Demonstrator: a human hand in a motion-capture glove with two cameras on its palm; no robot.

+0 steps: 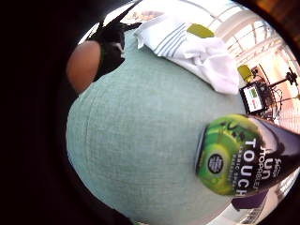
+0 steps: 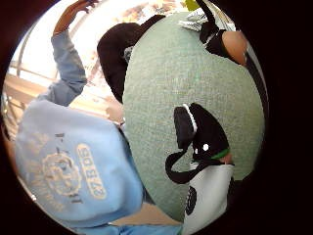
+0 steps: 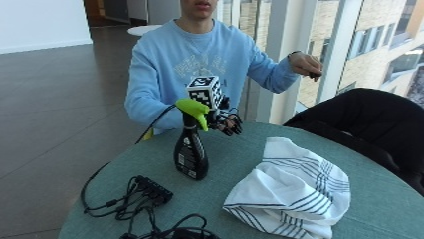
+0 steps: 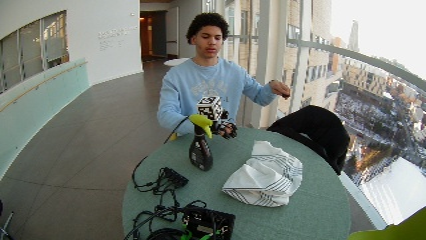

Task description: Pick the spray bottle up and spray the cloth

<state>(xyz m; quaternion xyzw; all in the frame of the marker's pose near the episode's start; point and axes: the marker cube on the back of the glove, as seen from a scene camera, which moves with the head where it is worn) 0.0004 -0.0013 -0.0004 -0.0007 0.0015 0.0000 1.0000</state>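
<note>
Spray bottle [image 3: 191, 154]: dark bottle, green trigger head, stands upright on the round table [image 3: 252, 159] – near the person's side, to the side of the cloth. Contents can't be seen through the dark body.
Bottle label: green and dark, fills one side of the little-finger palm view [image 1: 234, 157], so the bottle is close to the palm.
Right hand [image 3: 225, 122]: black glove, raised above the table just behind the bottle's green head. Fingers hang loosely curled, gripping nothing – not touching the bottle as far as the outside view shows.
Cloth [image 3: 291, 194]: white with dark stripes, crumpled in a heap on the table, apart from the bottle.
Left hand [image 3: 306, 63]: bare, lifted at shoulder height off to the side, fingers curled; whether it holds something I can't tell.
Cables [image 3: 136, 199]: black bundle with a small box on the table's near edge.
Dark jacket [image 3: 371, 119]: draped at the far side of the table.
</note>
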